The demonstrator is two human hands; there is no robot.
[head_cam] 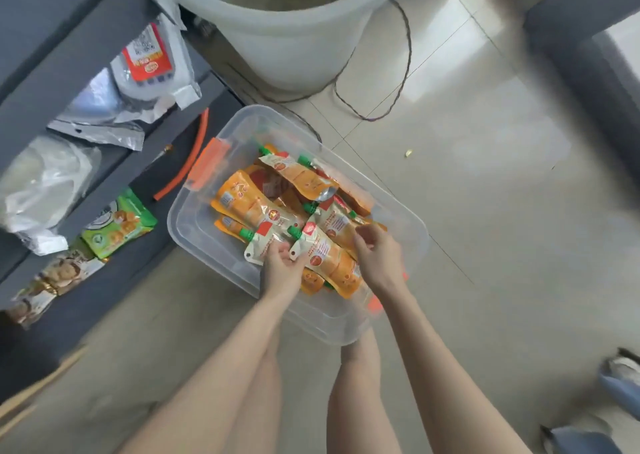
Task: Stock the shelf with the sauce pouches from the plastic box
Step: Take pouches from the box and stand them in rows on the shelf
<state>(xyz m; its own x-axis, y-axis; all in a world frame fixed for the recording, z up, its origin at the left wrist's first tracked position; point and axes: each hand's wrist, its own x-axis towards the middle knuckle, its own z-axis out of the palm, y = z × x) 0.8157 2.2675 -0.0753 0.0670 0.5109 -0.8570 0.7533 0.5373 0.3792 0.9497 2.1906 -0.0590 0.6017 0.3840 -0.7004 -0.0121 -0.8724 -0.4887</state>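
Observation:
A clear plastic box (pixel 204 242) with orange latches stands on the tiled floor, filled with several orange sauce pouches (pixel 249 204) that have green caps. Both hands reach into its near end. My left hand (pixel 282 268) grips the white top corner of one pouch (pixel 332 256) lying at the near end of the pile. My right hand (pixel 375 256) has its fingers curled over the same pouch from the right. The grey shelf (pixel 114 190) stands to the left of the box.
The shelf holds white and silver bags (pixel 152 69), a green snack bag (pixel 119 225) and other packets (pixel 52 283). A large white bucket (pixel 287 27) stands behind the box, with a thin cable (pixel 405 58) on the floor. An orange hose (pixel 188 162) lies by the shelf.

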